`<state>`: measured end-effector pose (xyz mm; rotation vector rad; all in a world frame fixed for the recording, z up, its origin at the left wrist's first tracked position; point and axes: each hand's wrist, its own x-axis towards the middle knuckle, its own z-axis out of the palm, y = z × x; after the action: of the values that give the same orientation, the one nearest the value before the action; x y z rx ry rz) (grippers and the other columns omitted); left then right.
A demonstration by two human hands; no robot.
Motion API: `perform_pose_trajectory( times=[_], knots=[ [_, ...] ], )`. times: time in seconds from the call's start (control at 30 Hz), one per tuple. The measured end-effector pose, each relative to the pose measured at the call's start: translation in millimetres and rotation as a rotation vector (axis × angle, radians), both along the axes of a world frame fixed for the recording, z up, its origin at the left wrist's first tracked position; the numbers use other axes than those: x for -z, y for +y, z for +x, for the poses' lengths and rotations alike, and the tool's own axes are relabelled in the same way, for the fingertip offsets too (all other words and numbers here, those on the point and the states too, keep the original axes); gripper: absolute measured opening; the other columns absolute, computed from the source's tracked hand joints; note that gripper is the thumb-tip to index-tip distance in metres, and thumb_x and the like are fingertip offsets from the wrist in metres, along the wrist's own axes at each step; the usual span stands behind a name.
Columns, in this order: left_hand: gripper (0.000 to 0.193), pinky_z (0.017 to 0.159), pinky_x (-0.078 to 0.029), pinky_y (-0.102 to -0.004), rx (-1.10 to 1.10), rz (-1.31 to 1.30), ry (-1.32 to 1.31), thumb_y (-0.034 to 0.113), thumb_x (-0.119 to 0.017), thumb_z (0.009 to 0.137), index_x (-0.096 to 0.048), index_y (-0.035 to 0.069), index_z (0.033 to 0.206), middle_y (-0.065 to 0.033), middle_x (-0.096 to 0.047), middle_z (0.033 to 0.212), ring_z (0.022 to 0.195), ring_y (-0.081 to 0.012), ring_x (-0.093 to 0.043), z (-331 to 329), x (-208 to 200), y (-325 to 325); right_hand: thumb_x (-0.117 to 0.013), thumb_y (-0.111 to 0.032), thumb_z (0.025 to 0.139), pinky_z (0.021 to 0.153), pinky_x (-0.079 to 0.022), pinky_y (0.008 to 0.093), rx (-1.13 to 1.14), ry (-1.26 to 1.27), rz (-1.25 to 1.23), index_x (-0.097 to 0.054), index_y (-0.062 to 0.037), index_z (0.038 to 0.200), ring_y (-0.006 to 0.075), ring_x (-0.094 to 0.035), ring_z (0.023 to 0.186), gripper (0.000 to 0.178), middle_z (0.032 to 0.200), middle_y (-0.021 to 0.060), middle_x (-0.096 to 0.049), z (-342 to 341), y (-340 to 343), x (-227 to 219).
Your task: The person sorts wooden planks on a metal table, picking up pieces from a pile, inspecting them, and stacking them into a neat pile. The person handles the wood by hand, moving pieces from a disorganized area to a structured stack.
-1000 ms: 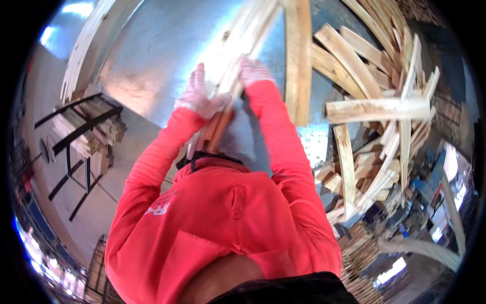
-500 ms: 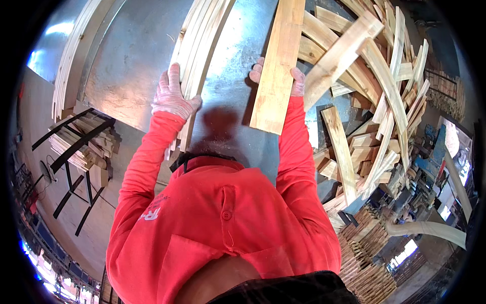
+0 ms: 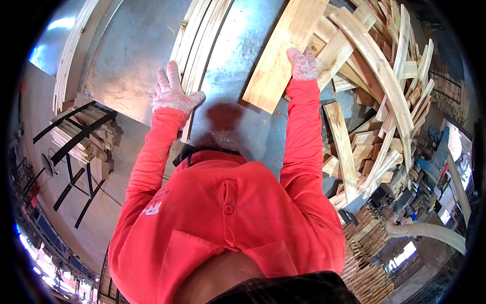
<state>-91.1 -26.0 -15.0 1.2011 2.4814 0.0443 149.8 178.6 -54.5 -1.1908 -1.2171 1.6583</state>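
Note:
Both hands wear pale, dusty gloves. My left hand (image 3: 174, 95) is spread against the near end of a row of narrow wooden strips (image 3: 202, 45), fingers along the left side and thumb across the near part. To the right, a wide flat wooden board (image 3: 283, 53) slants over the metal table (image 3: 235, 55), its near end pointing toward me. My right hand (image 3: 304, 66) is closed on the right edge of this board, with bent fingers and one digit over the top face. The underside of the board is hidden.
A heap of loose boards (image 3: 374, 66) lies at the right, some curved and crossing. Another strip stack (image 3: 71, 55) lies at the far left. A black metal rack (image 3: 83, 137) with wood pieces stands left below the table. A pale hose (image 3: 430, 230) runs at the lower right.
The wide board has swung to a stronger slant, and its near end has moved farther away. My right hand has shifted from around it to its right edge. My left hand's fingers have spread.

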Motion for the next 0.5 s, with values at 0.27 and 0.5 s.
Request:
perform_pose_trajectory(
  times=[0.27, 0.5],
  knots=[
    [0.09, 0.075, -0.055, -0.0365, -0.243, 0.477, -1.659, 0.039, -0.065, 0.081, -0.019, -0.001, 0.147, -0.0196, -0.056, 0.123, 0.086, -0.0265, -0.067, 15.6, -73.5, 33.5, -0.056, -0.026, 0.092, 0.089, -0.048, 0.0367, -0.089, 0.327, -0.037, -0.054, 0.0, 0.124, 0.0264, -0.061, 0.105, 0.041, 0.111, 0.0137, -0.064, -85.1, 12.3, -83.9],
    [0.034, 0.051, -0.053, -0.0269, -0.433, 0.637, -1.215, 0.018, -0.062, 0.089, -0.059, 0.006, 0.121, -0.0077, -0.067, 0.1, 0.075, -0.0157, -0.067, -81.0, -72.8, 114.7, -0.074, -0.055, 0.068, 0.11, -0.028, 0.049, -0.326, -1.558, 0.569, -0.03, -0.0108, 0.146, 0.0397, -0.033, 0.134, 0.099, 0.143, 0.0261, -0.038, 3.2, 163.1, -94.2]
  ],
)
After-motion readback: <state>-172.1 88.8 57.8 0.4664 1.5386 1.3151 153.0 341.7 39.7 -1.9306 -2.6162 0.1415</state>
